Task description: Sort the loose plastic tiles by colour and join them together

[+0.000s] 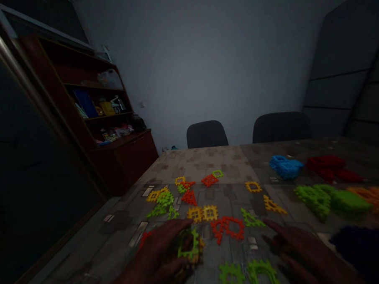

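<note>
My left hand is wrapped around several plastic interlocking building pieces. A green square frame faces up in it, with yellow-orange edges beneath; whether they are joined or stacked I cannot tell. My right hand hovers palm-down with its fingers apart, holding nothing. Its index fingertip is close to a green triangle piece on the table. Between my hands lie red pieces, a green window piece and a green arch piece. Two yellow window pieces lie just beyond my left hand.
More loose green pieces, red and yellow ones are scattered across the patterned table. Sorted piles stand at the right: blue, red, green, orange and dark purple. Two chairs stand behind the table.
</note>
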`<state>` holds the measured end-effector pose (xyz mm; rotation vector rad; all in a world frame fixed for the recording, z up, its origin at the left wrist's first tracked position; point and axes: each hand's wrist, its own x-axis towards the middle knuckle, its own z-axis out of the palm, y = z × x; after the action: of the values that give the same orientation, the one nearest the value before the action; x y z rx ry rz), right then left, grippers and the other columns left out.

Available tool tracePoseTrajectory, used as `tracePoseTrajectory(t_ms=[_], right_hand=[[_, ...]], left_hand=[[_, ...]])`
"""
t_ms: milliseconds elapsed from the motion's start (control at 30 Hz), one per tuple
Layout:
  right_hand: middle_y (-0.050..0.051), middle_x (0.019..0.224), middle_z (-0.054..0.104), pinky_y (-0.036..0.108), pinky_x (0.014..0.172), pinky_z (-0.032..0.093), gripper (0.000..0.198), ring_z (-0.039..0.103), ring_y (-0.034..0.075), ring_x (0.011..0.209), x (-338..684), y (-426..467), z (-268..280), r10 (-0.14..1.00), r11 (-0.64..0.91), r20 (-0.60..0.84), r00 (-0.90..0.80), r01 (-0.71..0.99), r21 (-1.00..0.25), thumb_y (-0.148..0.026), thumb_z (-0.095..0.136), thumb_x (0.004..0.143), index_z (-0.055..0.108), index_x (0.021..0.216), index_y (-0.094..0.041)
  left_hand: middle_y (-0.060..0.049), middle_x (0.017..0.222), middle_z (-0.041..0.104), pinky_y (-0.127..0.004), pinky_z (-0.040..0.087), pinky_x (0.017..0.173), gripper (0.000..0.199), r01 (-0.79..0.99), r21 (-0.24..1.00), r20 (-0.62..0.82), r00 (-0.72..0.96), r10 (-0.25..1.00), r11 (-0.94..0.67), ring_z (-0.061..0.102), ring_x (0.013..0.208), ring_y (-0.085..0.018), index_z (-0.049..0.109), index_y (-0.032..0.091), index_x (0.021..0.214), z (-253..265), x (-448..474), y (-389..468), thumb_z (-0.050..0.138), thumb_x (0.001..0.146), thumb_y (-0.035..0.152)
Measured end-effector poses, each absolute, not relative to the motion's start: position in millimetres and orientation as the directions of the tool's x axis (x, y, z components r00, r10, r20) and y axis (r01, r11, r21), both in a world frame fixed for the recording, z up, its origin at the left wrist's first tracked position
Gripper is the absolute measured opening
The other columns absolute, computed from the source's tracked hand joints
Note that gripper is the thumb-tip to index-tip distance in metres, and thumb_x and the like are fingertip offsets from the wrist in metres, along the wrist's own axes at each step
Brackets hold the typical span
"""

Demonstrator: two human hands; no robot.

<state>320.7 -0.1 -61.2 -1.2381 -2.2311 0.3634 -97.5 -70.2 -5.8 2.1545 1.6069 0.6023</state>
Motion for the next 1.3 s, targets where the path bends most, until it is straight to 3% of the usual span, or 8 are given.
tracePoseTrajectory(t_ms=[100, 233, 433, 667, 767, 1000, 1167, 1300], right_hand=[[0.008, 0.135, 0.07, 0.044, 0.098, 0.059, 0.05, 0.068, 0.029, 0.12, 316.7, 0.6, -35.8, 0.842, 0.526, 0.409, -0.35, 0.702, -0.481, -0.047, 0.048, 0.1, 0.058, 0.146, -0.029], [0.012, 0.12, 0.076, 0.046, 0.094, 0.061, 0.052, 0.072, 0.03, 0.112, 317.7, 3.5, -19.2, 0.841, 0.517, 0.448, -0.303, 0.693, -0.502, -0.046, 0.044, 0.1, 0.063, 0.141, -0.021], [0.01, 0.113, 0.077, 0.049, 0.094, 0.06, 0.047, 0.073, 0.027, 0.106, 318.8, 4.4, -16.9, 0.828, 0.54, 0.47, -0.306, 0.661, -0.521, -0.042, 0.047, 0.1, 0.059, 0.142, -0.023], [0.011, 0.117, 0.076, 0.048, 0.094, 0.06, 0.046, 0.072, 0.027, 0.108, 318.7, 2.6, -14.5, 0.838, 0.534, 0.438, -0.326, 0.655, -0.534, -0.04, 0.048, 0.1, 0.06, 0.141, -0.025], [0.012, 0.128, 0.071, 0.049, 0.098, 0.057, 0.048, 0.068, 0.028, 0.117, 317.1, -1.1, -17.9, 0.844, 0.534, 0.38, -0.378, 0.654, -0.536, -0.041, 0.046, 0.101, 0.057, 0.146, -0.027], [0.006, 0.145, 0.062, 0.048, 0.113, 0.045, 0.076, 0.057, 0.033, 0.133, 301.4, -17.8, -10.1, 0.751, 0.62, 0.183, -0.635, 0.581, -0.527, -0.038, 0.076, 0.082, 0.047, 0.153, -0.038], [0.005, 0.14, 0.066, 0.047, 0.118, 0.038, 0.082, 0.061, 0.032, 0.128, 290.0, -22.4, -2.1, 0.708, 0.653, 0.161, -0.687, 0.551, -0.52, -0.037, 0.078, 0.08, 0.045, 0.155, -0.036], [0.003, 0.137, 0.069, 0.047, 0.115, 0.042, 0.08, 0.063, 0.031, 0.125, 289.5, -24.1, -4.0, 0.713, 0.661, 0.196, -0.674, 0.551, -0.509, -0.038, 0.077, 0.081, 0.045, 0.154, -0.039]], left_hand=[[-0.003, 0.159, 0.048, -0.052, 0.04, 0.118, 0.071, 0.732, 0.512, 0.178, 0.421, 0.889, -0.449, 0.045, 0.145, -0.033, 0.032, 0.047, 0.156, -17.6, -53.9, -57.9, 0.067, 0.094, 0.042], [-0.01, 0.15, 0.056, -0.053, 0.041, 0.115, 0.086, 0.558, 0.485, 0.274, 0.634, 0.723, -0.673, 0.055, 0.134, -0.034, 0.029, 0.036, 0.158, -31.2, 6.4, -38.2, 0.075, 0.087, 0.051], [-0.013, 0.132, 0.067, -0.056, 0.041, 0.11, 0.069, 0.56, 0.506, 0.147, 0.694, 0.705, -0.656, 0.063, 0.118, -0.033, 0.041, 0.029, 0.153, -36.4, 56.3, -21.2, 0.063, 0.095, 0.059], [-0.014, 0.151, 0.055, -0.06, 0.037, 0.117, 0.084, 0.602, 0.55, 0.153, 0.608, 0.779, -0.578, 0.051, 0.138, -0.037, 0.039, 0.029, 0.155, -31.7, 51.9, -33.1, 0.078, 0.084, 0.052], [-0.011, 0.155, 0.051, -0.056, 0.04, 0.117, 0.072, 0.647, 0.556, 0.222, 0.49, 0.843, -0.522, 0.048, 0.143, -0.034, 0.041, 0.032, 0.154, -22.0, 35.3, -38.1, 0.073, 0.089, 0.04], [-0.01, 0.14, 0.066, -0.05, 0.051, 0.109, 0.041, 0.72, 0.598, 0.363, 0.149, 0.92, -0.352, 0.062, 0.13, -0.031, 0.064, 0.03, 0.136, 4.7, -4.5, -25.1, 0.062, 0.095, 0.036], [-0.009, 0.135, 0.071, -0.052, 0.051, 0.109, 0.039, 0.731, 0.609, 0.388, 0.065, 0.92, -0.309, 0.064, 0.128, -0.032, 0.07, 0.026, 0.127, 3.8, -35.9, -14.9, 0.061, 0.092, 0.04], [-0.009, 0.134, 0.071, -0.053, 0.049, 0.11, 0.04, 0.728, 0.633, 0.354, 0.029, 0.935, -0.263, 0.063, 0.128, -0.032, 0.07, 0.025, 0.127, -1.6, -45.1, -11.3, 0.059, 0.092, 0.04]])
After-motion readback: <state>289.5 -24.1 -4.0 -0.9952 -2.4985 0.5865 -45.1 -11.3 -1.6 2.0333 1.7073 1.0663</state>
